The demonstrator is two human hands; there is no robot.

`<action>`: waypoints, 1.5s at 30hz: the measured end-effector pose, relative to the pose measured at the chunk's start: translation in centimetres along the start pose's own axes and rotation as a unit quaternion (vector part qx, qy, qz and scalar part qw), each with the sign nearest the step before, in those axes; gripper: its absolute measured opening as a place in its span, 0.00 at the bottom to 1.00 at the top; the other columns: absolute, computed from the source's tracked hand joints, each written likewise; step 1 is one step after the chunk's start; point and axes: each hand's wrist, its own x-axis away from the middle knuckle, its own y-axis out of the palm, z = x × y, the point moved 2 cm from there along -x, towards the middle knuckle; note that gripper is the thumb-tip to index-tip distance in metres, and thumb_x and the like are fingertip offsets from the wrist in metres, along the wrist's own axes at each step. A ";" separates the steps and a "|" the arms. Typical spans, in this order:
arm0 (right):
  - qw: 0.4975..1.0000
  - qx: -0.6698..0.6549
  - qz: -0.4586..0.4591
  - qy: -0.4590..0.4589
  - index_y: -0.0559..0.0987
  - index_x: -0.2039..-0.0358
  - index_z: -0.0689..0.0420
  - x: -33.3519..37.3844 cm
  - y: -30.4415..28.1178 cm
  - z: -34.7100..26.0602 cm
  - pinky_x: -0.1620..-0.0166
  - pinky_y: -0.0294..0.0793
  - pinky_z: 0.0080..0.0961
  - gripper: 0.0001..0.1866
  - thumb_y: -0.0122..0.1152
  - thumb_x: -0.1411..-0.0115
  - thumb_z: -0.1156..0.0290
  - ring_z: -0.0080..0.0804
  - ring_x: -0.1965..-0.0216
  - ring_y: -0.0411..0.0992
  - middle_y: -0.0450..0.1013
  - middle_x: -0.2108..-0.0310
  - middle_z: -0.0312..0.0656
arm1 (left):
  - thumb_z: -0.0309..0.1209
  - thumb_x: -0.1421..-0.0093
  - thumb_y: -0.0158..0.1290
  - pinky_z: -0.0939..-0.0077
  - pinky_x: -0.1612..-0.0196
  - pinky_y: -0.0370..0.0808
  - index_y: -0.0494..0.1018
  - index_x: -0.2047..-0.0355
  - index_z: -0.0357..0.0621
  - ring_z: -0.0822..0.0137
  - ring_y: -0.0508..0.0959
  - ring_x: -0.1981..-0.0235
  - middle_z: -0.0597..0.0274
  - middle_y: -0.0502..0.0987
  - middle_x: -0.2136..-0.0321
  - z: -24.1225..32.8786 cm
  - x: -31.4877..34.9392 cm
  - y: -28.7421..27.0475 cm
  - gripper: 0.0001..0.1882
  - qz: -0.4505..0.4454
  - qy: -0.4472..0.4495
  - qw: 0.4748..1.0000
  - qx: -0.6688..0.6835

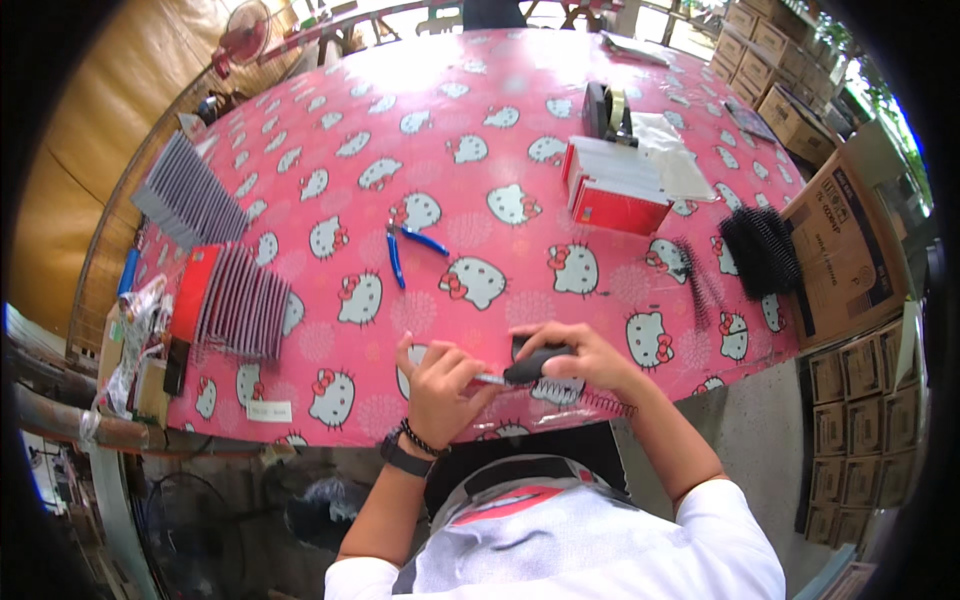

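Near the front edge of the table, my right hand is closed around a thick black tool, whose kind I cannot make out. Its short pale tip points toward my left hand, which is closed with thumb and fingertips at that tip; the index finger sticks up. What the left fingers pinch is hidden. Below my right hand, a thin wire coil runs to the right along the table edge. Blue-handled pliers lie farther back with their handles spread.
Grey stacked items and a red-ended stack stand at left. A red-and-white stack sits back right, before a tape dispenser. Black coils lie beside a cardboard box. A loose dark coil is nearer.
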 end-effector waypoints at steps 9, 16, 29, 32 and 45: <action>0.987 -0.137 -0.062 -0.059 0.80 0.61 0.62 -1.1 -0.6 -0.4 0.43 0.63 0.35 0.28 0.65 0.51 0.49 0.41 0.45 0.68 0.71 0.49 0.55 | 0.42 0.62 0.68 0.50 0.40 0.47 0.77 0.77 0.52 0.67 0.73 0.64 0.71 0.73 0.78 -0.1 -0.4 -0.5 0.15 0.021 -0.012 1.000 -0.002; 0.936 0.295 0.136 -0.137 0.79 0.57 0.57 -0.2 -1.0 -3.1 0.45 0.65 0.39 0.29 0.73 0.58 0.54 0.49 0.45 0.65 0.68 0.46 0.55 | 0.45 0.59 0.66 0.48 0.41 0.48 0.76 0.77 0.51 0.67 0.73 0.66 0.70 0.74 0.78 -0.2 -0.6 -0.5 0.16 0.020 -0.019 1.000 -0.004; 0.629 0.733 0.049 -0.255 0.75 0.53 0.41 2.3 3.9 -4.5 0.48 0.54 0.42 0.24 0.62 0.53 0.54 0.37 0.39 0.55 0.58 0.37 0.39 | 0.45 0.58 0.65 0.48 0.41 0.47 0.77 0.78 0.50 0.68 0.74 0.66 0.70 0.75 0.78 -1.0 -1.5 -0.2 0.15 0.019 -0.022 1.000 -0.011; 0.659 0.703 0.014 -0.267 0.75 0.53 0.39 2.8 4.4 -3.5 0.47 0.52 0.41 0.19 0.56 0.47 0.56 0.36 0.39 0.55 0.57 0.37 0.38 | 0.44 0.58 0.65 0.47 0.41 0.47 0.77 0.78 0.50 0.68 0.74 0.66 0.69 0.75 0.78 -1.3 -1.3 -0.2 0.14 0.020 -0.021 0.999 -0.021; 0.625 0.730 -0.017 -0.277 0.75 0.54 0.40 2.4 4.9 -3.0 0.46 0.52 0.37 0.20 0.62 0.50 0.56 0.33 0.39 0.55 0.59 0.38 0.37 | 0.44 0.57 0.65 0.47 0.39 0.44 0.77 0.78 0.51 0.67 0.74 0.64 0.69 0.75 0.77 -1.7 -1.1 -0.3 0.13 0.032 -0.029 0.999 -0.017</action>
